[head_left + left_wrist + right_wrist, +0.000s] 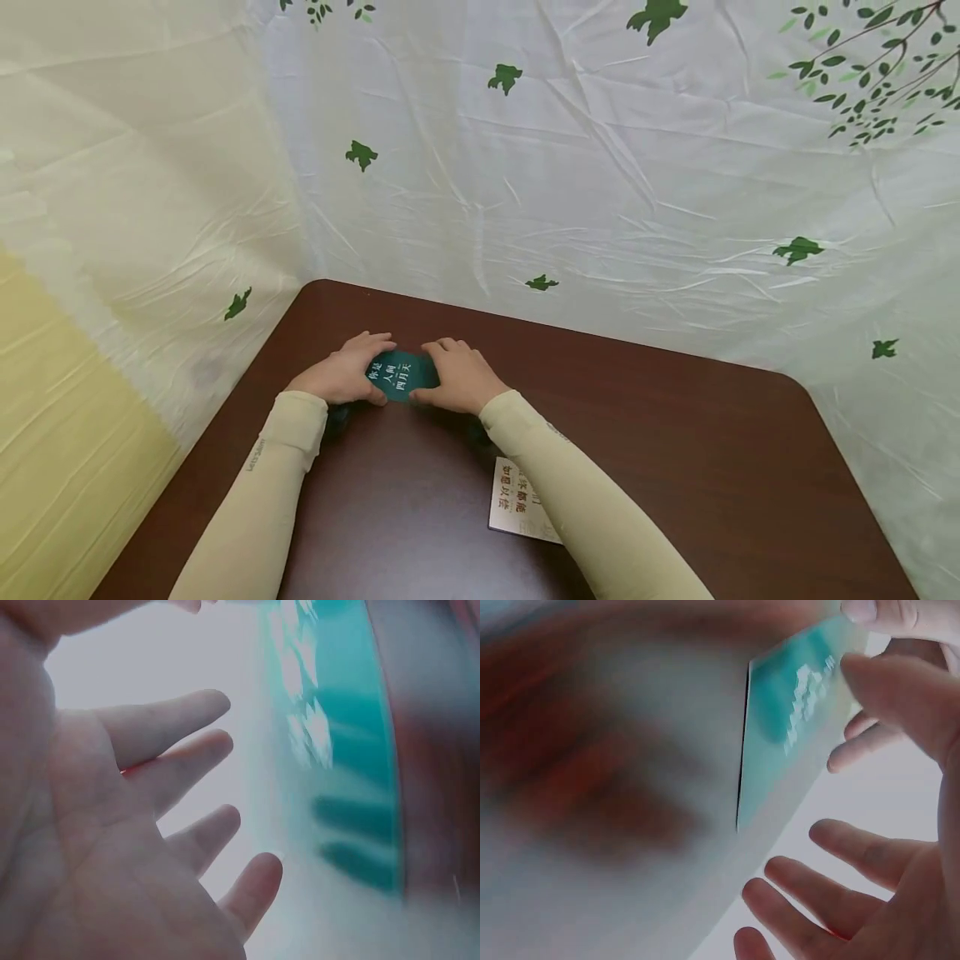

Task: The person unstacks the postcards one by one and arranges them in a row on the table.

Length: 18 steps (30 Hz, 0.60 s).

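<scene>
From where I stand, the brown table (660, 442) bears two flat things, and both of the person's hands are at its far left part. There lies a teal book (399, 375) with white characters on its cover, set between the left hand (335, 372) and the right hand (462, 379). The left hand curves about the book's left side, its fingers spread apart from one another and its thumb toward the near edge. The right hand mirrors it on the other side, its fingers spread too and its thumb low by the near right corner. Whether the fingertips actually touch the cover I cannot tell; the wrist views are bright and partly blurred.

Nearer the person, a cream book (513, 508) with brown characters lies on the table, partly covered from sight by the right sleeve (600, 517). The left sleeve (262, 492), pale as the other, has small lettering along it. Behind the table hangs a white cloth (450, 200), creased and printed with green leafy shapes, and a yellow patch (60, 433) shows at the left.
</scene>
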Tool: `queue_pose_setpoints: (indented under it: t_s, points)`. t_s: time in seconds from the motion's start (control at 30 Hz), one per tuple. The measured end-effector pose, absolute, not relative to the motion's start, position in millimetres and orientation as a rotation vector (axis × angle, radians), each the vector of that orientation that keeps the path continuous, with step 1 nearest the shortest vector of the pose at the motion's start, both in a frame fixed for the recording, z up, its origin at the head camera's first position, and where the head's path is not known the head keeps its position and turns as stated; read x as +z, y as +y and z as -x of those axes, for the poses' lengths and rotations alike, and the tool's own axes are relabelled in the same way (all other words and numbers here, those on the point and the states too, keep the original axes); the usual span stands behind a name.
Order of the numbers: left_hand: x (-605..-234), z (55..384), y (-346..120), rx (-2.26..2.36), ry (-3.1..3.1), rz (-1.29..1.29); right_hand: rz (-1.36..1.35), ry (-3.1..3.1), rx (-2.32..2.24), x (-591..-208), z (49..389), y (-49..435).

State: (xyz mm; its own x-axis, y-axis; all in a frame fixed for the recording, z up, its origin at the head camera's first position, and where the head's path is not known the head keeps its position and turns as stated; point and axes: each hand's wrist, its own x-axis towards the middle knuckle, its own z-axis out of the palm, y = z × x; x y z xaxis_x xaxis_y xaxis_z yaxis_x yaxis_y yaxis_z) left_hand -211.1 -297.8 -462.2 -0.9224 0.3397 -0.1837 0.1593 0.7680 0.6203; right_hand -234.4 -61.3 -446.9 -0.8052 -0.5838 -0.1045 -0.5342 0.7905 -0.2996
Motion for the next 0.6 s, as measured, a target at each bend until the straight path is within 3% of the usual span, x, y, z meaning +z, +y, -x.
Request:
queue_pose_setpoints:
  t_s: [0.17,0.37,0.6]
  points:
    - [-448,196,-236,0.799,2.695,-0.540,0.851,2.867,-0.462,-441,213,3]
    - [-452,158,-156,0.645,2.630,-0.835,0.781,2.987,-0.478,-450,155,89]
    - [-457,120,-115,0.519,2.628,-1.028,0.810,2.902,-0.522,-462,94,152]
